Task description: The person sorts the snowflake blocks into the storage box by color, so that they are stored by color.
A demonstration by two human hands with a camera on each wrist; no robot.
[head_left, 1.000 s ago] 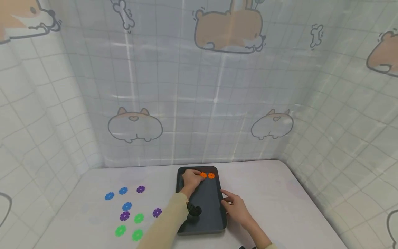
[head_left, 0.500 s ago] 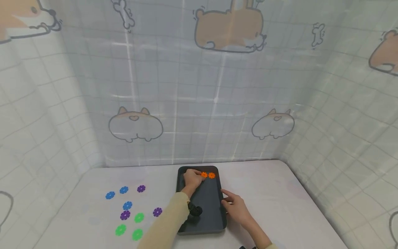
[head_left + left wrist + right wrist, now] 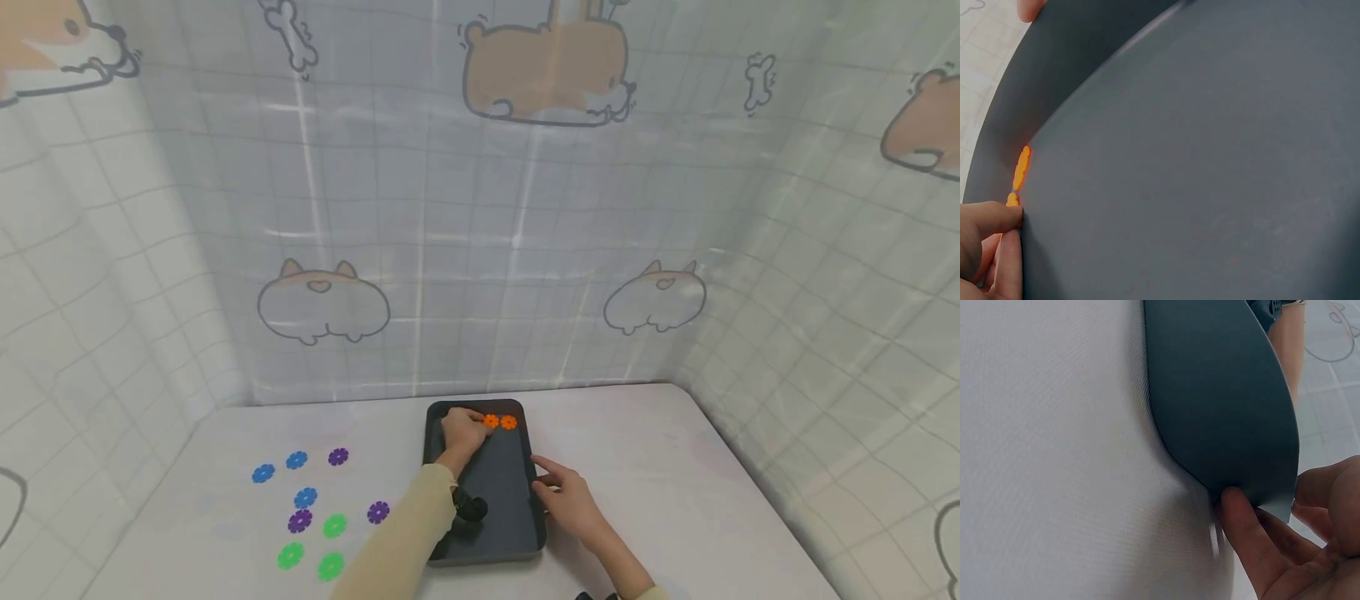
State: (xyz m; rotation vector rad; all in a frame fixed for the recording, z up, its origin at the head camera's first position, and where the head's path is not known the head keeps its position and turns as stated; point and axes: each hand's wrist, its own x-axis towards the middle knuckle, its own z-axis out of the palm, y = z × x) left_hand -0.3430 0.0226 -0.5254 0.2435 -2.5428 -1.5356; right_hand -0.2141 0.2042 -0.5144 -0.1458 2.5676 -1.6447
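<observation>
My left hand (image 3: 463,429) reaches into the dark grey tray (image 3: 498,492) near its far end. Thumb and finger pinch an orange flower-shaped disc (image 3: 1012,199), its lower part hidden behind the fingertips. Beside it, a second orange flower-shaped disc (image 3: 509,422) stands along the tray's far wall. My right hand (image 3: 572,502) is at the tray's right side, its fingertips touching the outer wall and rim. The right wrist view shows one fingertip (image 3: 1235,497) low against that wall, with other fingers up by the rim.
Left of the tray, several flower discs lie on the white table (image 3: 637,442): blue ones (image 3: 297,460), purple ones (image 3: 378,512) and green ones (image 3: 331,567). Behind the table hangs a gridded curtain (image 3: 480,325) with cartoon dogs. A dark wrist device (image 3: 470,505) sits over the tray.
The head view shifts very slightly. Both hands, the tray and the discs keep their places.
</observation>
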